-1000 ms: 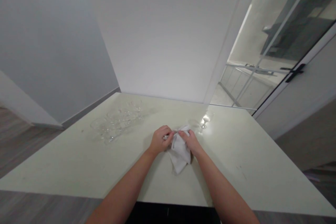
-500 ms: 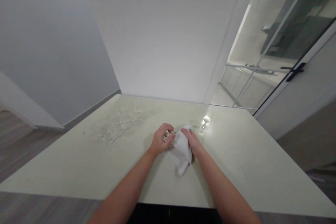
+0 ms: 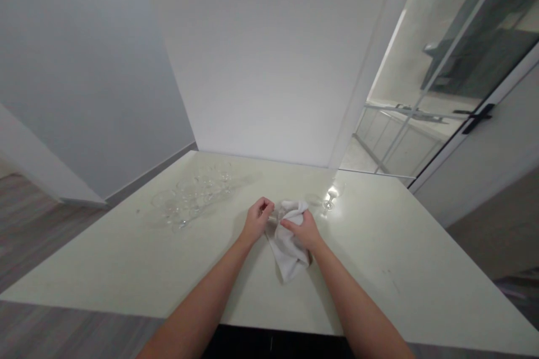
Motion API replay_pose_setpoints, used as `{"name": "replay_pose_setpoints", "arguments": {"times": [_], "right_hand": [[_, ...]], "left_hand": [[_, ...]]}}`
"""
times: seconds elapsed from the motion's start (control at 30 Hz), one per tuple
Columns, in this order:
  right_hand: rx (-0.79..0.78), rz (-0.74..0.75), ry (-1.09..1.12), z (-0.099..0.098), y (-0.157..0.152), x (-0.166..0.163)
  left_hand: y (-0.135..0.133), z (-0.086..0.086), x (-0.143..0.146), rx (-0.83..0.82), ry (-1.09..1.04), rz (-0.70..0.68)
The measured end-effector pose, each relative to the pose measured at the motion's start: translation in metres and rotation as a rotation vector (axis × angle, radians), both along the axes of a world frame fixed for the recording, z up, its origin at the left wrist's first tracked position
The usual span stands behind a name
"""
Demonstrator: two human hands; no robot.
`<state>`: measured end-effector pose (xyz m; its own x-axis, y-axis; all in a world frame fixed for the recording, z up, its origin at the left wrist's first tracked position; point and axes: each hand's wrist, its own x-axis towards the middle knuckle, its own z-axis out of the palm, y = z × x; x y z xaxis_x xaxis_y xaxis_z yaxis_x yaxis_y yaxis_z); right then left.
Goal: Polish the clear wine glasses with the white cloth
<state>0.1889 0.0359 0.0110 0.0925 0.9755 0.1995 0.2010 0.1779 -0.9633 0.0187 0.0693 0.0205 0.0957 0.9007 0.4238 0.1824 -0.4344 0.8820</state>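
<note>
My left hand [image 3: 256,221] is closed in a pinch on the thin stem end of a clear stemmed glass [image 3: 273,214], above the near middle of the table. The rest of that glass is mostly hidden under a white cloth [image 3: 290,241]. My right hand [image 3: 306,228] grips the cloth around the glass, thumb on top, and a loose corner of the cloth hangs down toward me. Just beyond my right hand, another clear stemmed glass [image 3: 329,199] stands on the table.
Several clear glasses [image 3: 189,196] stand close together on the left of the pale table [image 3: 126,269]. A white wall [image 3: 261,78] with a switch rises behind the table's far edge. At the right is a glass-paned door [image 3: 404,123] with a black handle.
My left fingers have drawn together into a pinch at the glass stem. My right hand has turned, its thumb now lying over the cloth, which has bunched and shifted slightly.
</note>
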Motion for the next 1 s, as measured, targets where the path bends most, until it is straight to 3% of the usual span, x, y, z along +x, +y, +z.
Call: {"name": "replay_pose_setpoints", "arguments": {"times": [0.13, 0.23, 0.33, 0.43, 0.5, 0.57, 0.63, 0.77, 0.83, 0.9, 1.0], "right_hand": [[-0.298, 0.057, 0.336, -0.004, 0.005, 0.001], [-0.357, 0.102, 0.369, -0.005, 0.004, 0.002], [-0.268, 0.081, 0.223, -0.004, 0.002, 0.001], [-0.028, 0.074, -0.006, 0.0, -0.002, -0.001], [0.134, 0.085, -0.115, 0.002, -0.005, -0.002], [0.211, 0.086, -0.151, 0.004, -0.006, -0.004], [0.17, 0.057, -0.107, 0.002, -0.004, -0.004], [-0.132, -0.016, 0.168, -0.006, 0.005, -0.002], [-0.246, -0.012, 0.264, -0.009, 0.007, 0.001], [-0.279, 0.019, 0.263, -0.009, 0.007, 0.003], [-0.165, 0.05, 0.137, -0.004, 0.001, 0.002]], "left_hand": [[-0.012, 0.001, -0.003, 0.303, 0.093, -0.11], [-0.015, -0.002, -0.006, 0.355, 0.135, -0.119], [-0.009, -0.003, -0.006, 0.238, 0.129, -0.029], [0.002, -0.005, -0.001, -0.032, 0.023, 0.069], [0.008, -0.007, 0.001, -0.213, -0.056, 0.089], [0.01, -0.007, 0.001, -0.282, -0.095, 0.056], [0.007, -0.006, 0.0, -0.196, -0.091, 0.006], [-0.008, -0.002, -0.004, 0.198, 0.072, -0.104], [-0.012, -0.001, -0.005, 0.301, 0.171, -0.16], [-0.012, -0.001, -0.004, 0.288, 0.21, -0.154], [-0.005, -0.002, -0.002, 0.109, 0.107, -0.037]]}}
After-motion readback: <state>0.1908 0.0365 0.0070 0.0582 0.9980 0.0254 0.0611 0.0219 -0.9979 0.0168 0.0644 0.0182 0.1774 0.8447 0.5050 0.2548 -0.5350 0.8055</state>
